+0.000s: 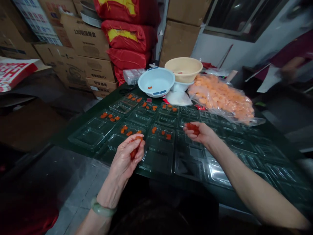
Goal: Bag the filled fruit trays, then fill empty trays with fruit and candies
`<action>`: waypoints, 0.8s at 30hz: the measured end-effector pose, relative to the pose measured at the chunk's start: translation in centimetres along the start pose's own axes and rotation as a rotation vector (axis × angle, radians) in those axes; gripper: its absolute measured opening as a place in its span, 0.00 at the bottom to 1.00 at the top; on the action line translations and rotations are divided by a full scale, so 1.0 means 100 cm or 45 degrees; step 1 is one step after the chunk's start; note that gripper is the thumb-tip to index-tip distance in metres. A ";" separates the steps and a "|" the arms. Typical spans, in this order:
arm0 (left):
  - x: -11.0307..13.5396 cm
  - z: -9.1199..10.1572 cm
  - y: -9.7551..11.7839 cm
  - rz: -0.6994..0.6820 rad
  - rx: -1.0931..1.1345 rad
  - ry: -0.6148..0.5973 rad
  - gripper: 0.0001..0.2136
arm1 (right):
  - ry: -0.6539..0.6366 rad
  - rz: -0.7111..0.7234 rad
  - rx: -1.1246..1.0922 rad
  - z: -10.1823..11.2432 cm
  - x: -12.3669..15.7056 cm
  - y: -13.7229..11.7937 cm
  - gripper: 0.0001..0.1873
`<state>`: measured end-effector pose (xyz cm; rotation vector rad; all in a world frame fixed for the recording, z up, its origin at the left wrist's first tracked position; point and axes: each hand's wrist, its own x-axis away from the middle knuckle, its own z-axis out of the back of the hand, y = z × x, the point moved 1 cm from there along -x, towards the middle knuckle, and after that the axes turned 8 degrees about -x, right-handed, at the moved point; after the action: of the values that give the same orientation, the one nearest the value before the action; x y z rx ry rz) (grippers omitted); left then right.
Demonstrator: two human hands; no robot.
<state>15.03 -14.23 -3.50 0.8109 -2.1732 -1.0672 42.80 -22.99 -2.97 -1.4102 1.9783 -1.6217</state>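
Note:
My left hand (129, 153) is closed around several small orange-red round pieces (139, 138), one of them between thumb and forefinger. A pale green bangle (104, 209) circles that wrist. Farther right, my right hand (200, 132) is curled around more orange-red pieces (192, 129), over the clear plastic trays. Beneath and between the hands lies a clear tray (157, 156) with similar pieces in its far compartments. Another tray (91, 133) at the left also has pieces at its far end. The tray (189, 160) below my right hand shows no pieces.
Rows of clear trays cover the dark green table (66, 133). At its far side stand a light blue basin (156, 80), a cream basin (183, 68) and a plastic bag of orange pieces (222, 98). Cartons (84, 39) and red bundles (129, 36) are stacked behind. A person (290, 62) is at right.

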 end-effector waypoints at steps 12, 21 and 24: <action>-0.010 -0.017 -0.010 -0.031 -0.183 -0.031 0.10 | 0.139 0.427 1.158 0.010 -0.009 0.018 0.10; -0.009 -0.027 -0.011 -0.009 -0.139 -0.017 0.10 | 0.269 0.414 0.970 0.010 -0.002 0.025 0.19; -0.009 -0.029 -0.013 0.074 -0.090 -0.040 0.10 | 0.255 0.293 0.822 0.016 0.000 0.015 0.15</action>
<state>18.05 -15.61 -3.23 0.6997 -2.1584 -1.1281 43.13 -24.09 -4.86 -0.7753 1.4182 -2.0798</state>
